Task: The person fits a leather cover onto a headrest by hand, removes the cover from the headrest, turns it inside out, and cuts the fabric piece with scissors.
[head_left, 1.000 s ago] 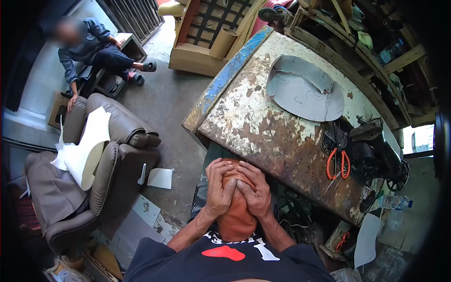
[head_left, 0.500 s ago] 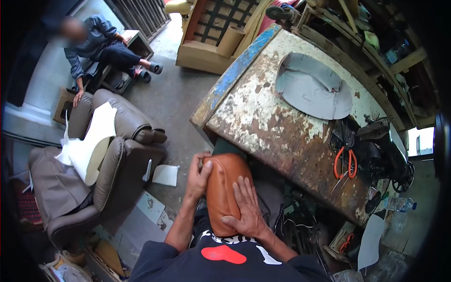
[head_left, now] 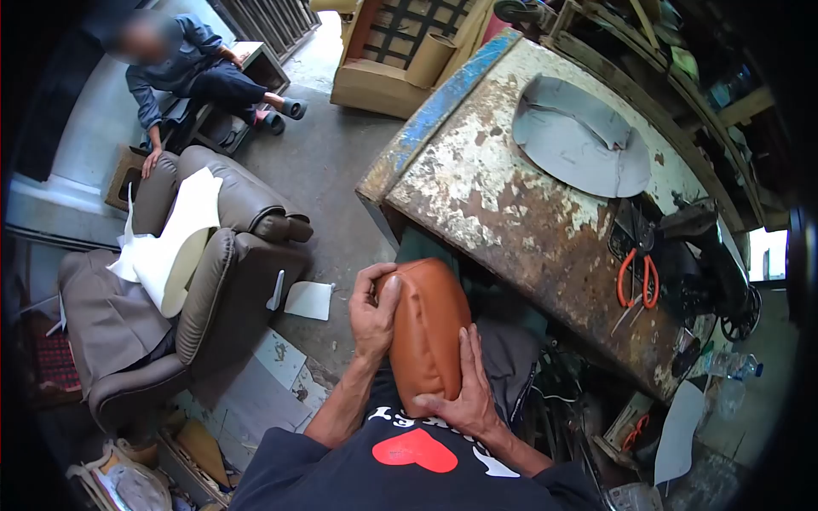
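Note:
A tan-brown leather cushion [head_left: 430,336], plump and with a raised seam along its length, rests across my lap against my dark shirt. My left hand [head_left: 375,313] grips its far left side, the fingers curled at the edge and the thumb on the leather. Around the near right side is my right hand [head_left: 469,396], its thumb pressed on the near end and its fingers along the flank. The underside of the cushion is hidden.
A worn workbench [head_left: 511,230] carries grey cut pieces [head_left: 579,140], orange-handled scissors [head_left: 639,277] and a sewing machine [head_left: 720,272]. On the left stands a brown recliner [head_left: 247,298] with white sheet material [head_left: 183,238]. A seated person [head_left: 183,72] rests a hand on it.
My right hand has slid from lying flat on top of the cushion to clasping its right side. The cushion has tilted a little, and my left thumb has shifted along its edge.

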A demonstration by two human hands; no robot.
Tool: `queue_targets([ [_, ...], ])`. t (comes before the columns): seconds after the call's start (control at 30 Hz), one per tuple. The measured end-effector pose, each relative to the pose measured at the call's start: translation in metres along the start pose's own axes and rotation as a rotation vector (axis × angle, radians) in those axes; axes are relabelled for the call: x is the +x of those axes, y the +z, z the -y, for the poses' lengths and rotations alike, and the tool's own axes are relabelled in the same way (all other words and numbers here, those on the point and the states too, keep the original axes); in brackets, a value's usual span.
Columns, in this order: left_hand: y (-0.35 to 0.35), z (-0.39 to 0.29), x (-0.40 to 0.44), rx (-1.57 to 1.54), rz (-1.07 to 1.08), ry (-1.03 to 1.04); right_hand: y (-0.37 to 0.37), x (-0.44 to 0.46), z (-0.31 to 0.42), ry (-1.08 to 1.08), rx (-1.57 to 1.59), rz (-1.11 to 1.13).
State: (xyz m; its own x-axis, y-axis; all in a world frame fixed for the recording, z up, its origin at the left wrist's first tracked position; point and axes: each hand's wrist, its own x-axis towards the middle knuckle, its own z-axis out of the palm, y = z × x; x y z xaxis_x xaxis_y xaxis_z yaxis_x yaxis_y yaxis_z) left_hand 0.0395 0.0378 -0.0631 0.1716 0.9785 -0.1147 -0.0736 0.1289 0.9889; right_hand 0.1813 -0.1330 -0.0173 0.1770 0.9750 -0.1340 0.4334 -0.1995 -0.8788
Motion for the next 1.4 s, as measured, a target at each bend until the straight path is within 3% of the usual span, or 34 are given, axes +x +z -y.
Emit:
queue_targets([
  [0.1,0.023,-0.004,0.004,0.1,-0.031,0.033,0.005,0.001,-0.021,0.054,0.144,-0.098],
  [0.17,0.033,-0.009,0.004,-0.004,-0.117,-0.084,0.008,0.001,-0.032,-0.022,0.252,-0.216],
  [0.23,0.044,-0.035,-0.004,0.016,-0.099,-0.043,-0.012,0.009,-0.03,-0.098,0.342,-0.309],
  [0.3,0.05,-0.073,-0.027,-0.244,-0.175,-0.126,-0.058,0.012,-0.012,-0.12,0.461,-0.311],
  [0.37,0.043,-0.125,-0.05,-0.207,0.016,-0.096,-0.092,0.009,0.016,0.015,0.614,-0.336],
  [0.43,0.017,-0.138,-0.053,0.349,0.203,0.079,-0.121,0.009,0.007,0.223,0.829,-0.303],
  [0.5,0.0,-0.137,-0.036,0.498,0.354,0.015,-0.128,0.021,-0.023,0.36,0.967,-0.296],
  [0.57,0.012,-0.102,-0.021,0.16,0.32,-0.189,-0.118,0.023,-0.031,0.391,0.903,-0.326],
  [0.6,0.01,-0.073,-0.016,0.427,0.389,0.036,-0.112,0.022,-0.032,0.43,0.844,-0.336],
  [0.63,0.009,-0.058,-0.014,0.696,0.45,0.259,-0.106,0.017,-0.033,0.261,0.727,-0.286],
  [0.7,-0.002,-0.051,-0.01,0.718,0.46,0.303,-0.101,0.008,-0.018,0.112,0.304,-0.286],
  [0.77,-0.011,-0.047,-0.012,0.045,0.306,-0.198,-0.095,0.007,-0.015,0.127,0.296,-0.277],
  [0.83,-0.01,-0.036,-0.019,0.343,0.311,-0.178,-0.092,0.015,-0.027,0.201,0.13,-0.327],
  [0.9,-0.008,-0.03,-0.022,0.357,0.213,-0.176,-0.087,0.019,-0.039,0.278,0.205,-0.361],
  [1.03,0.004,-0.027,-0.031,0.513,0.178,-0.141,-0.064,0.028,-0.047,0.362,0.065,-0.425],
  [1.1,0.005,-0.03,-0.031,0.614,0.147,-0.15,-0.05,0.022,-0.057,0.363,0.224,-0.497],
  [1.13,0.006,-0.03,-0.031,0.615,0.154,-0.149,-0.045,0.017,-0.061,0.231,0.125,-0.542],
  [1.23,0.004,-0.026,-0.039,0.591,0.227,-0.127,-0.024,-0.002,-0.081,0.097,0.077,-0.696],
  [1.3,0.002,-0.004,-0.044,0.608,0.173,0.089,-0.02,-0.002,-0.087,0.073,0.028,-0.725],
  [1.4,0.006,0.007,-0.051,0.526,0.119,0.141,-0.013,-0.011,-0.096,0.06,-0.035,-0.755],
])
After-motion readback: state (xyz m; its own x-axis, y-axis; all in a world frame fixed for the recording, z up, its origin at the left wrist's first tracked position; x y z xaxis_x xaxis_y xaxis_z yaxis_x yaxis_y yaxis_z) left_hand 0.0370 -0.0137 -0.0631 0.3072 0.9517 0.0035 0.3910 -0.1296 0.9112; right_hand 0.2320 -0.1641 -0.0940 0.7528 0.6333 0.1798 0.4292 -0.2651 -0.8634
